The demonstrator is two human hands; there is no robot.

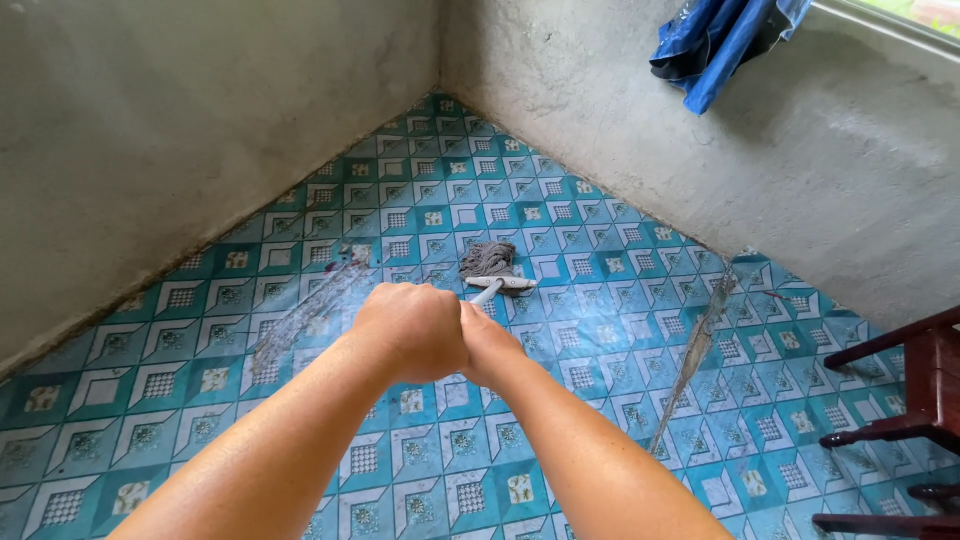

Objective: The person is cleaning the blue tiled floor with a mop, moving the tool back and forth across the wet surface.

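My left hand [415,328] and right hand [487,342] sat stacked, fingers clamped on the mop [492,266] handle, a grip that gave downward pressure and reach, so the head lay flat on the tiled floor [600,330] near the wall [180,130] corner.

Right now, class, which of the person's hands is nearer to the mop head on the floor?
Right. The right hand grips the handle just below the mop head, lower down the shaft. The left hand grips behind it, slightly farther from the mop head.
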